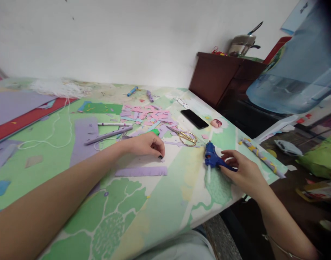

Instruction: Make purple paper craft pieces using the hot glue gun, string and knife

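Note:
My left hand (150, 145) is closed in a pinch just above the table, over a fringed purple paper strip (140, 171); a tiny pale bit shows at its fingertips, too small to name. On the right, my right hand (242, 171) has its fingers around the handle of a blue glue gun (212, 157), whose glue stick points toward the table's front edge. Gold-handled scissors (185, 137) lie between the two hands, farther back. Behind my left wrist are a purple paper tube (108, 135) and a white stick (113, 124).
Pink paper scraps (146, 115), a black phone (194, 118) and white string (59, 87) lie toward the back. A decorated paper roll (262, 157) rests at the right edge. A large water bottle (292, 79) stands beyond it.

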Demonstrator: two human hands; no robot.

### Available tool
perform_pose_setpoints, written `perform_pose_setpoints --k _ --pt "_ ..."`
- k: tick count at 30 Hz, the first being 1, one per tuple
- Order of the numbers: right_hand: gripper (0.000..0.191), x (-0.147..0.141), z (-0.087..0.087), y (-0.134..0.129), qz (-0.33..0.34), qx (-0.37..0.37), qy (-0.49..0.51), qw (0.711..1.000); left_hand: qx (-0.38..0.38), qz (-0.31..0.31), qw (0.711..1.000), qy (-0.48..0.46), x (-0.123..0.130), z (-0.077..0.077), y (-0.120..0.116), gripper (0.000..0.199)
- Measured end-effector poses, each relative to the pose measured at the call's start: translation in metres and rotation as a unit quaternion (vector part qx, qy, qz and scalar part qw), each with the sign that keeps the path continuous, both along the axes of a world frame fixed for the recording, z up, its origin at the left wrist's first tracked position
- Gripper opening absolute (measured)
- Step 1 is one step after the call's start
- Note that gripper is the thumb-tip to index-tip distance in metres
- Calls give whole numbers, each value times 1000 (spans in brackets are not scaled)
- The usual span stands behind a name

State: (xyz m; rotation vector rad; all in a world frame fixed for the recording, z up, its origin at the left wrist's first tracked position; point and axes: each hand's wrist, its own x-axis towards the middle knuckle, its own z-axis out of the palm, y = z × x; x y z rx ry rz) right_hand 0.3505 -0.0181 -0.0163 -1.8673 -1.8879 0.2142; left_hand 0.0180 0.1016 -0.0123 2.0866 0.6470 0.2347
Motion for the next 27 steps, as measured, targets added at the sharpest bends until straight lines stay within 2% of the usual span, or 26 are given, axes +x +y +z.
perform_pose_setpoints --k 3,8,11,14,16,18,20,21,23,27 --pt "32 -5 -1 -1 -32 38 -50 997 4 10 1000 -3 -1 0 -1 11" --pt "20 0 -8 0 -49 110 -120 985 12 29 999 -8 -3 2 -2 11" --pt "18 5 -10 0 -68 116 -158 978 11 39 999 -8 -4 4 -4 11" --pt "19 -4 -3 -3 -95 131 -187 969 7 48 999 -10 -3 5 -5 11" --pt "20 -22 7 -7 -86 172 -166 967 8 52 999 -8 -2 5 -7 11" --pt "17 -49 16 -10 28 170 -73 982 14 53 998 -6 -1 7 -8 12" --pt "14 -77 20 -10 165 74 19 983 20 58 998 -3 -2 10 -11 12" --pt "13 -91 20 -8 212 19 38 976 24 62 998 -2 -2 12 -13 12" --pt "11 -114 16 -2 250 -38 45 966 38 73 997 -3 -6 17 -18 12" --pt "18 -139 7 14 267 -68 25 961 67 106 992 2 -19 25 -33 11"
